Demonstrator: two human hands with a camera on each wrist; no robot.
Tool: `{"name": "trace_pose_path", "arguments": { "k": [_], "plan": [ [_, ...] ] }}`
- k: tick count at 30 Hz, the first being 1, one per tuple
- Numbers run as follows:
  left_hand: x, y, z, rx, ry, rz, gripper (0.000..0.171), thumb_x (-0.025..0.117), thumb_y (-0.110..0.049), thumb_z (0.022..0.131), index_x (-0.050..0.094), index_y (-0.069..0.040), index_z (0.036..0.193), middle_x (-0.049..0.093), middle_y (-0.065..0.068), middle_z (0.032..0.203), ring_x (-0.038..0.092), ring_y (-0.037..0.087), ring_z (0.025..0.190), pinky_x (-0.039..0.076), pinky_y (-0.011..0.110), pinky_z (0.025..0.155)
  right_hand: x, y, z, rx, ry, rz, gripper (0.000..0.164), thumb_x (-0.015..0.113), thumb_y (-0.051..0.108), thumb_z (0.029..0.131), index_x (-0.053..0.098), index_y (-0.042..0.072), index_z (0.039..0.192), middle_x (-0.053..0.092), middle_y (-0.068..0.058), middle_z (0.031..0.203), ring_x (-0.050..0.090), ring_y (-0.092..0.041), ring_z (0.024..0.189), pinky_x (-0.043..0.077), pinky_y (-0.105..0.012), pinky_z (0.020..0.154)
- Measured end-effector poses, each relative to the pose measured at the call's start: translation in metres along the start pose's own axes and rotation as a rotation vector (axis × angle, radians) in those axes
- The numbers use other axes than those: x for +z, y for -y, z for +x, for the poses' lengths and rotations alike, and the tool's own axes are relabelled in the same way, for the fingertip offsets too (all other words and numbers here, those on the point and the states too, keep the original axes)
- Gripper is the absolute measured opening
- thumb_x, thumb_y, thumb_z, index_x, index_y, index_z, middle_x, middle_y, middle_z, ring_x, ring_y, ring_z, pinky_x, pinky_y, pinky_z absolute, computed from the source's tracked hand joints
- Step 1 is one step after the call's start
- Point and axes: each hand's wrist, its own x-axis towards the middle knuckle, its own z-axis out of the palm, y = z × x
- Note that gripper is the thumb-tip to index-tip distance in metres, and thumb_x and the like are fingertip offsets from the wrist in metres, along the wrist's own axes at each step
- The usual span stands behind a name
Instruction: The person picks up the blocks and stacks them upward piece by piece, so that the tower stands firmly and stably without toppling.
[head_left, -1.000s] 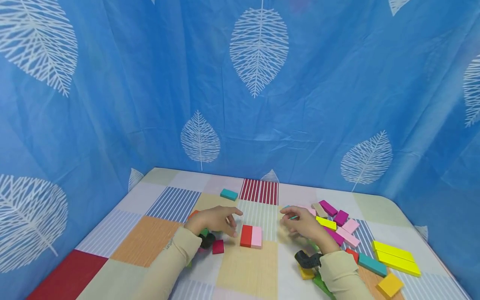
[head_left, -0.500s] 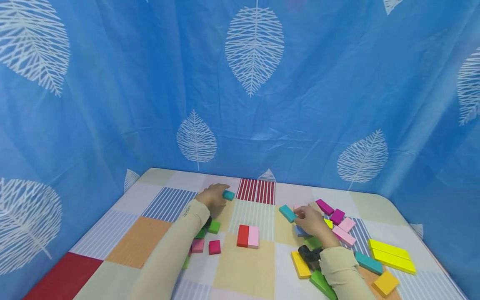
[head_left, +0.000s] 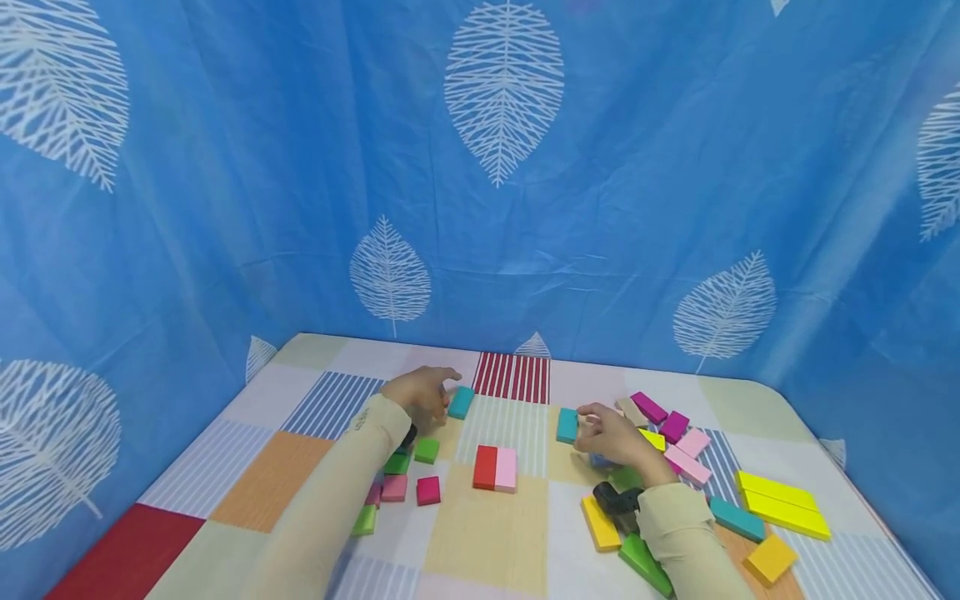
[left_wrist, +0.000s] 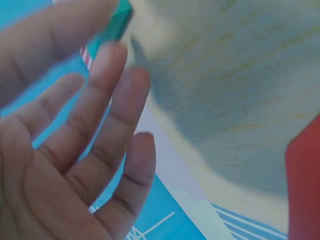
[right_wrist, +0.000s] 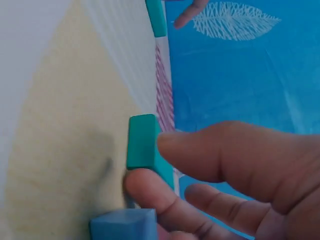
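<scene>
Beside a teal block (head_left: 461,402) on the far part of the table, my left hand (head_left: 420,392) has its fingers loosely extended. In the left wrist view one blurred digit overlaps the teal block's end; contact cannot be told. My right hand (head_left: 611,433) pinches the edge of a second teal block (head_left: 567,425) between thumb and a fingertip. That block lies on the cloth, with a blue block (right_wrist: 123,225) close under the hand. A red block (head_left: 484,467) and a pink block (head_left: 506,470) lie side by side in the middle.
Green blocks (head_left: 427,451), a crimson block (head_left: 428,491) and pink blocks lie near the left forearm. Around the right arm are yellow bars (head_left: 782,505), a teal bar (head_left: 737,520), an orange block (head_left: 770,559), a green bar (head_left: 645,565) and magenta blocks (head_left: 648,407). A blue curtain (head_left: 622,208) stands behind.
The left hand has reached away to the far teal block, which has turned from crosswise to nearly lengthwise. Under the right hand, the other teal block has turned from slanted to lengthwise.
</scene>
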Motion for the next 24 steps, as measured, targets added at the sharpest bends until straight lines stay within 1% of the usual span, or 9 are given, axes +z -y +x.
{"name": "trace_pose_path", "arguments": {
  "k": [3,6,9,14,16,17,20,21,24],
  "plan": [
    [0.000,-0.002,0.000,-0.027,0.002,-0.015,0.090,0.086,0.007,0.085,0.049,-0.016,0.163,0.063,0.007,0.106,0.058,0.026,0.107,0.054,0.044,0.102,-0.003,-0.001,0.007,0.009,0.017,-0.004,0.068,0.082,0.007,0.088,0.052,-0.015,0.145,0.066,-0.036,0.131,0.065,-0.048,0.119,0.055,-0.061,0.102],
    [0.001,-0.002,0.003,-0.066,0.000,-0.029,0.087,0.087,0.006,0.085,0.052,-0.018,0.161,0.062,0.008,0.110,0.056,0.028,0.113,0.050,0.047,0.108,-0.006,-0.001,0.015,0.020,0.041,-0.028,0.075,0.084,0.008,0.084,0.051,-0.014,0.147,0.063,-0.037,0.134,0.063,-0.047,0.119,0.052,-0.063,0.105],
    [0.002,-0.002,0.007,-0.080,-0.005,-0.041,0.077,0.088,0.004,0.085,0.060,-0.017,0.154,0.063,0.009,0.113,0.056,0.029,0.115,0.049,0.050,0.111,-0.007,-0.002,0.021,0.041,0.054,-0.062,0.073,0.086,0.009,0.081,0.056,-0.012,0.144,0.060,-0.037,0.139,0.061,-0.046,0.123,0.049,-0.065,0.108],
    [0.004,0.000,0.010,-0.054,0.003,-0.037,0.063,0.091,-0.004,0.085,0.068,-0.014,0.143,0.065,0.008,0.112,0.057,0.028,0.112,0.051,0.046,0.106,-0.005,-0.004,0.025,0.070,0.052,-0.121,0.064,0.089,0.013,0.080,0.064,-0.007,0.135,0.065,-0.031,0.130,0.060,-0.037,0.108,0.052,-0.062,0.104],
    [0.004,0.000,0.010,-0.013,0.002,-0.027,0.061,0.093,-0.008,0.085,0.069,-0.013,0.140,0.065,0.007,0.108,0.058,0.025,0.108,0.052,0.042,0.100,-0.004,-0.005,0.024,0.071,0.042,-0.124,0.063,0.091,0.014,0.080,0.064,-0.006,0.134,0.066,-0.024,0.115,0.058,-0.032,0.098,0.057,-0.053,0.093],
    [0.004,0.001,0.010,0.013,-0.001,-0.021,0.059,0.093,-0.010,0.084,0.069,-0.013,0.139,0.064,0.006,0.105,0.058,0.024,0.105,0.052,0.040,0.096,-0.003,-0.006,0.024,0.069,0.036,-0.121,0.063,0.091,0.014,0.080,0.065,-0.006,0.133,0.065,-0.020,0.108,0.057,-0.030,0.094,0.057,-0.047,0.087],
    [0.003,0.000,0.008,0.096,-0.012,-0.002,0.056,0.094,-0.014,0.083,0.070,-0.011,0.133,0.063,0.004,0.101,0.057,0.021,0.100,0.051,0.036,0.089,-0.003,-0.005,0.021,0.048,0.028,-0.090,0.063,0.091,0.014,0.081,0.064,-0.007,0.134,0.060,-0.009,0.091,0.054,-0.023,0.083,0.049,-0.035,0.072],
    [0.002,-0.001,0.007,0.127,-0.017,0.003,0.056,0.094,-0.015,0.083,0.070,-0.011,0.132,0.064,0.003,0.102,0.057,0.020,0.100,0.052,0.035,0.089,-0.004,-0.005,0.019,0.036,0.031,-0.073,0.064,0.091,0.013,0.082,0.063,-0.008,0.135,0.058,-0.007,0.086,0.053,-0.021,0.079,0.045,-0.033,0.069],
    [0.001,-0.006,0.001,0.203,-0.033,0.016,0.056,0.094,-0.019,0.083,0.070,-0.010,0.132,0.067,0.002,0.108,0.059,0.020,0.103,0.054,0.037,0.093,-0.006,-0.003,0.013,-0.018,0.038,-0.041,0.065,0.091,0.012,0.082,0.062,-0.010,0.136,0.064,-0.003,0.085,0.055,-0.018,0.076,0.048,-0.032,0.069]
  ]
}}
